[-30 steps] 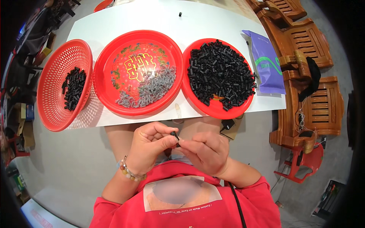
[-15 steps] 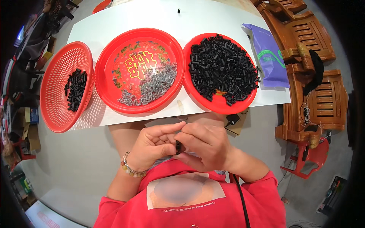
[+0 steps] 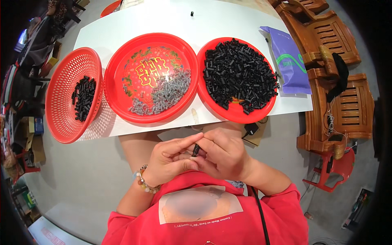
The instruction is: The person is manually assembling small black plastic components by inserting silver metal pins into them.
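Over my lap, just short of the table edge, my left hand and my right hand meet with their fingertips together. Between them is a small black cylindrical plastic piece, tilted a little. Both hands are closed around it; the right fingers partly hide its grip points. On the table ahead stands a round red tray with a heap of small silver springs. To its right, another red tray is piled with loose black plastic pieces.
A red perforated basket at the left holds black cylinders. A purple package lies at the table's right, and one black piece stands near the far edge. Wooden chairs and a red stool stand on the right.
The black piece has shifted slightly up and right between my fingers, and more of its length shows. My left hand has moved a little right, closer to the right one.
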The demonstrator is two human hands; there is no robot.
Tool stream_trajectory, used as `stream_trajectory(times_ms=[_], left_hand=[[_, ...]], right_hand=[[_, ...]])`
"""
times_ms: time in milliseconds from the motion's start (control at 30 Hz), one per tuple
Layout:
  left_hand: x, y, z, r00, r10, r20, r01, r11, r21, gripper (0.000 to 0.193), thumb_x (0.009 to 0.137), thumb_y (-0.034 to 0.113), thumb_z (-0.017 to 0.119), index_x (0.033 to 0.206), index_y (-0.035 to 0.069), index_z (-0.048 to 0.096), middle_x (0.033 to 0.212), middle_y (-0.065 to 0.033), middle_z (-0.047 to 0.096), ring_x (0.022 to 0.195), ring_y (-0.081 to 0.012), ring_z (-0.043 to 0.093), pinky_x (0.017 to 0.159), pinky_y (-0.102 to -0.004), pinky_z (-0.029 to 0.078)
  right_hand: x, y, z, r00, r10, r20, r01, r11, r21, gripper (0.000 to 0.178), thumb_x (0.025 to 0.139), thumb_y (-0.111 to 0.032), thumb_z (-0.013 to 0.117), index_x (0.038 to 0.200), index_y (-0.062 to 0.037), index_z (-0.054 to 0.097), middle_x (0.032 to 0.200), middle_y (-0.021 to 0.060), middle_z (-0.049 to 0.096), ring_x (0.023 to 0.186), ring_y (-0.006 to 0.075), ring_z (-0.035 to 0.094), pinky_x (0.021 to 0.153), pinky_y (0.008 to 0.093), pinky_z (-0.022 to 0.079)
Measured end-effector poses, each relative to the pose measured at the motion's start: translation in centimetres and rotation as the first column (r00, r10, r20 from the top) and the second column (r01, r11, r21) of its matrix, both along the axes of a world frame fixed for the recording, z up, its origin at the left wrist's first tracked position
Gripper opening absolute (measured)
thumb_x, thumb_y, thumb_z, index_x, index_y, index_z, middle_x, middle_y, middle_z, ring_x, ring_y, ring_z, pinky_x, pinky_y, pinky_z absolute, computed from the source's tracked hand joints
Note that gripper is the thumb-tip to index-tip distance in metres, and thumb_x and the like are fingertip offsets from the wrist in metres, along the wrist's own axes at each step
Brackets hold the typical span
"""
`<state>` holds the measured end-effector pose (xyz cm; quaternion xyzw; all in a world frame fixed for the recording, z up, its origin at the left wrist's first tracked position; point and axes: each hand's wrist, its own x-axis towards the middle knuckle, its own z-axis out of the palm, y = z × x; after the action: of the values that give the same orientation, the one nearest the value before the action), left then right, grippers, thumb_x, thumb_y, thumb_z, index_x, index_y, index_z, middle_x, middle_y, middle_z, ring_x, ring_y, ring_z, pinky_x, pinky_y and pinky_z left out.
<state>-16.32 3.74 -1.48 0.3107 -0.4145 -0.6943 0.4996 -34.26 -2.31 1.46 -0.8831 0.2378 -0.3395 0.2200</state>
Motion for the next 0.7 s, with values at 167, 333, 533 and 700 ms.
stream_trajectory(times_ms=[167,333,533,700], left_hand=[[-0.2,0.2,-0.8,0.999,0.041,0.032,-0.041,0.999,0.012,0.06,0.076,-0.003,0.071,0.131,0.001,0.047,0.099,-0.0056,0.058,0.088,-0.0068,0.057,0.072,-0.0182,0.049],[-0.3,0.3,-0.7,0.993,0.07,0.099,-0.071,0.998,0.002,0.061,0.074,0.001,0.074,0.13,0.003,0.05,0.097,-0.003,0.057,0.084,-0.004,0.055,0.069,-0.0164,0.047],[-0.3,0.3,-1.2,0.972,0.118,0.205,-0.107,0.992,-0.064,0.06,0.073,0.008,0.076,0.128,0.003,0.052,0.087,-0.0002,0.058,0.074,-0.0023,0.053,0.063,-0.0169,0.045],[-0.4,0.2,-0.9,0.962,0.138,0.236,-0.118,0.988,-0.1,0.058,0.072,0.01,0.077,0.126,0.004,0.055,0.081,0.001,0.057,0.07,-0.0018,0.052,0.06,-0.0169,0.043]], right_hand=[[0.3,0.2,-0.3,0.997,-0.017,-0.073,0.016,1.0,-0.025,0.021,0.073,-0.01,0.063,0.087,0.0005,0.053,0.083,0.0102,0.051,0.056,0.0217,0.057,0.047,0.0306,0.046],[0.2,0.0,-0.3,0.996,0.003,-0.088,-0.006,1.0,-0.031,0.019,0.073,-0.01,0.062,0.087,0.0011,0.053,0.082,0.0108,0.05,0.056,0.022,0.056,0.047,0.031,0.046],[0.3,-0.3,-0.5,0.999,0.018,-0.038,-0.02,0.999,-0.041,0.018,0.072,-0.008,0.062,0.085,0.0007,0.054,0.081,0.0105,0.05,0.056,0.0222,0.056,0.047,0.0313,0.046],[0.2,-0.3,-0.3,0.999,0.025,-0.041,-0.027,0.998,-0.052,0.017,0.071,-0.008,0.062,0.084,0.0001,0.054,0.079,0.0098,0.05,0.056,0.0218,0.056,0.047,0.0312,0.046]])
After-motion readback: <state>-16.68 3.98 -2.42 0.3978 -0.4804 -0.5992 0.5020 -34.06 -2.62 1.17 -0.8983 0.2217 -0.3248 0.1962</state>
